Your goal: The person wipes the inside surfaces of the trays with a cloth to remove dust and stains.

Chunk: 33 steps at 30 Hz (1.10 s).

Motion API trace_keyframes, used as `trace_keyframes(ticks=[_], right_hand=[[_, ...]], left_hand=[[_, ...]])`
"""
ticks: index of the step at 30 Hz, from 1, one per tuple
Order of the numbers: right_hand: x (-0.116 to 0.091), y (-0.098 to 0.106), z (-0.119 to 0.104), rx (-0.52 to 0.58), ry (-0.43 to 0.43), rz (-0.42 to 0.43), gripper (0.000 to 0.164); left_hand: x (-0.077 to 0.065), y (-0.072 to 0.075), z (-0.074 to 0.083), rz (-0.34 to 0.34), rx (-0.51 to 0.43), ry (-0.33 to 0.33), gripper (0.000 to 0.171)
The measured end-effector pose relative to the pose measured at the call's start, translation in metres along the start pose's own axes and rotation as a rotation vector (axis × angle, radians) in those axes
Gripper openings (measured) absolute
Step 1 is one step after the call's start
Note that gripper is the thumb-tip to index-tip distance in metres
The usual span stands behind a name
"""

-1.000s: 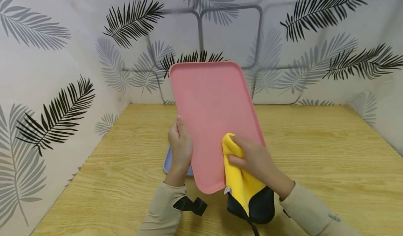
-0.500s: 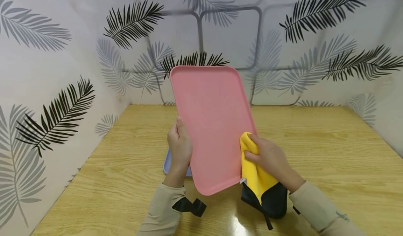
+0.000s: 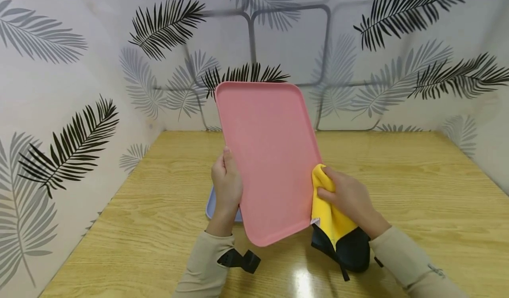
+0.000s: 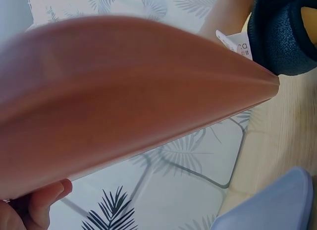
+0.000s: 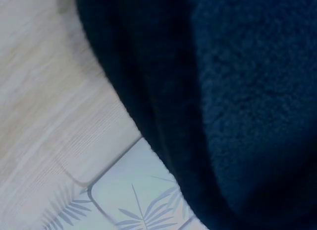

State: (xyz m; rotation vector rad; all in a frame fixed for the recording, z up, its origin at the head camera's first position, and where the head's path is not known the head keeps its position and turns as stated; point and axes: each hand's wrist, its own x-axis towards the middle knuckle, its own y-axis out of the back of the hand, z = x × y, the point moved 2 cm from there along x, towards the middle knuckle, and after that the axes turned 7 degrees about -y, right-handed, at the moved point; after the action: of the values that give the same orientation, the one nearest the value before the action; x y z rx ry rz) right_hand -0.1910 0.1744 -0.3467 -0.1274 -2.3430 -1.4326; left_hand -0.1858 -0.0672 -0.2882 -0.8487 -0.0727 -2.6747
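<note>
A pink rectangular tray (image 3: 270, 156) is held up tilted over the table, its inner face toward me. My left hand (image 3: 227, 181) grips its left edge, thumb on the near side; in the left wrist view, fingers (image 4: 47, 202) curl at the tray's edge. My right hand (image 3: 351, 196) pinches a two-sided cloth (image 3: 328, 209), yellow on one face and dark on the other, at the tray's right edge. The cloth's dark part (image 3: 354, 249) hangs below that hand, with a small white tag (image 4: 240, 44). In the right wrist view, dark cloth (image 5: 257, 101) fills most of the frame.
A blue tray (image 3: 212, 204) lies on the wooden table (image 3: 417, 200), mostly hidden behind the pink tray and my left arm. Leaf-patterned walls (image 3: 358, 68) stand at the back and sides. A black strap with a camera (image 3: 240, 260) is on my left wrist.
My right hand has moved right with the cloth, from the lower middle of the pink tray to its right edge. My left hand stays in place, and the tray's upper end has dipped slightly.
</note>
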Motion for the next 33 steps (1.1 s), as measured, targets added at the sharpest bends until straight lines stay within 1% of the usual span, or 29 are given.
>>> trace_keyframes(ticks=[3, 6, 9, 12, 16, 21, 24, 27, 30, 33], right_hand=[[0.000, 0.000, 0.002, 0.000, -0.004, -0.003, 0.028], [0.000, 0.001, 0.004, 0.024, -0.029, -0.028, 0.031], [-0.001, 0.005, 0.006, 0.059, -0.067, -0.049, 0.035], [0.001, 0.012, 0.006, 0.084, -0.090, -0.043, 0.039], [0.006, 0.024, 0.001, 0.087, -0.062, 0.023, 0.040], [0.009, 0.039, -0.007, 0.074, -0.006, 0.128, 0.038], [0.009, 0.047, -0.010, 0.104, 0.000, 0.192, 0.036], [0.008, 0.053, -0.012, 0.176, 0.000, 0.267, 0.032], [0.008, 0.055, -0.015, 0.250, 0.026, 0.338, 0.029], [0.008, 0.054, -0.019, 0.292, 0.069, 0.361, 0.028]], left_hand=[[0.001, -0.001, -0.001, -0.003, -0.005, -0.005, 0.039], [0.002, -0.003, -0.002, -0.004, -0.007, -0.004, 0.039], [0.003, -0.006, -0.005, -0.001, -0.014, 0.015, 0.039], [0.005, -0.011, -0.009, -0.012, -0.039, 0.044, 0.039], [0.010, -0.018, -0.018, -0.003, -0.049, 0.095, 0.040], [0.015, -0.025, -0.032, 0.031, -0.044, 0.203, 0.040], [0.017, -0.029, -0.039, 0.044, -0.040, 0.256, 0.041], [0.020, -0.034, -0.045, 0.034, -0.078, 0.311, 0.042], [0.021, -0.040, -0.048, -0.008, -0.145, 0.365, 0.043], [0.022, -0.048, -0.052, -0.058, -0.190, 0.403, 0.040]])
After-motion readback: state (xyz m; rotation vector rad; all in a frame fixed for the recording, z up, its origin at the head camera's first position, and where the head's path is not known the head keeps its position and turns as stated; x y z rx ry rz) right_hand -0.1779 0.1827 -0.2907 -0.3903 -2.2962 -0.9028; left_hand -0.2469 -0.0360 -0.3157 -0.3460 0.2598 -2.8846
